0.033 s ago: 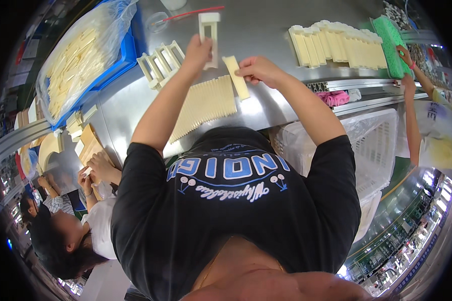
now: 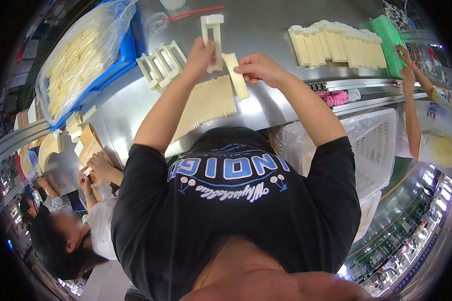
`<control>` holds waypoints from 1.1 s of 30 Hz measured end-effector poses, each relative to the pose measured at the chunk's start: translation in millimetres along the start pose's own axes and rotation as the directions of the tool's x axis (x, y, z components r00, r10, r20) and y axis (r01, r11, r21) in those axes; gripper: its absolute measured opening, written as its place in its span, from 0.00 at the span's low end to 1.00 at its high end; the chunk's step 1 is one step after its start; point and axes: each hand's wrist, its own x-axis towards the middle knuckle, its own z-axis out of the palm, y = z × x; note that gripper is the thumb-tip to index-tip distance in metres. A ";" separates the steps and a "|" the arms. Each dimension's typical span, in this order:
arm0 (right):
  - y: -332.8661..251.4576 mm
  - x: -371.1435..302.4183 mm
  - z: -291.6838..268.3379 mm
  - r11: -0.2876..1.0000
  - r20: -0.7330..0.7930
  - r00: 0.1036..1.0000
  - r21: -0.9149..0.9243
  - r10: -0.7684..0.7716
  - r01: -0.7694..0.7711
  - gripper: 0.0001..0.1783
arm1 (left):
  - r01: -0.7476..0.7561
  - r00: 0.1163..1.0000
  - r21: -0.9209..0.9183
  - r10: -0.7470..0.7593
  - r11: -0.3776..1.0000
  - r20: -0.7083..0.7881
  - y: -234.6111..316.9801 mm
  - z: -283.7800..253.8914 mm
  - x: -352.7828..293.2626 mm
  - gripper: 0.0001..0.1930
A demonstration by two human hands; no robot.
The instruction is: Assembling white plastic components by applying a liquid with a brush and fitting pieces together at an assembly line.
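My left hand point(image 2: 200, 57) is closed around a white, open-centred plastic frame point(image 2: 218, 45), standing upright over the metal table. Between the fingertips of my right hand point(image 2: 261, 69) is a cream-coloured flat strip point(image 2: 236, 78), slightly tilted. The strip's upper end is close beside the frame's lower end; whether they touch, I cannot tell. Just below both hands lies a tight row of similar cream strips point(image 2: 206, 104). Several more open white frames point(image 2: 148, 71) lean together left of my left hand.
A blue bin point(image 2: 128, 52) lined with clear plastic holds many cream strips at left. Filled frames point(image 2: 344, 45) stand in a row at right, near a green textured board point(image 2: 388, 45) touched by a co-worker's hand point(image 2: 403, 52). A red stick point(image 2: 196, 12) crosses a small clear dish point(image 2: 157, 22).
My left hand has brought the frame slightly right and nearer, closer to the strip. The strip in my right hand has shifted a little up and left.
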 end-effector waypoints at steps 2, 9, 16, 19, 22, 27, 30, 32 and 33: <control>-12.2 -9.5 8.0 0.992 -0.039 0.993 0.062 -0.109 0.111 0.08 | 0.044 0.993 -0.069 -0.036 0.997 0.116 -3.7 11.8 -17.4 0.12; -14.5 -16.0 47.8 0.759 -0.398 0.650 -0.419 -0.647 0.499 0.16 | -0.161 0.978 -0.269 0.190 0.950 0.086 3.9 34.3 -48.4 0.18; -19.6 -28.6 57.0 0.626 -0.365 0.516 -0.554 -0.775 0.548 0.26 | -0.297 0.938 -0.214 0.326 0.931 0.118 8.8 30.1 -46.9 0.20; -17.6 -24.7 54.3 0.586 -0.362 0.463 -0.560 -0.809 0.586 0.27 | -0.290 0.932 -0.216 0.327 0.932 0.159 9.9 30.0 -49.1 0.21; -12.6 -21.0 52.0 0.584 -0.333 0.501 -0.632 -0.799 0.510 0.27 | -0.301 0.924 -0.199 0.337 0.933 0.182 7.5 29.3 -51.1 0.21; -10.5 -20.7 51.4 0.517 -0.304 0.437 -0.667 -0.846 0.536 0.27 | -0.341 0.910 -0.155 0.367 0.927 0.191 12.7 29.6 -54.0 0.21; -10.3 -19.1 50.0 0.468 -0.275 0.403 -0.704 -0.873 0.534 0.27 | -0.326 0.914 -0.161 0.354 0.932 0.196 13.8 30.2 -54.3 0.21; -9.6 -18.0 49.4 0.452 -0.264 0.395 -0.720 -0.880 0.526 0.27 | -0.371 0.904 -0.137 0.390 0.919 0.172 13.0 31.3 -54.4 0.21; -8.5 -16.9 49.5 0.442 -0.272 0.367 -0.720 -0.889 0.536 0.27 | -0.369 0.904 -0.137 0.389 0.919 0.175 13.9 31.6 -54.0 0.21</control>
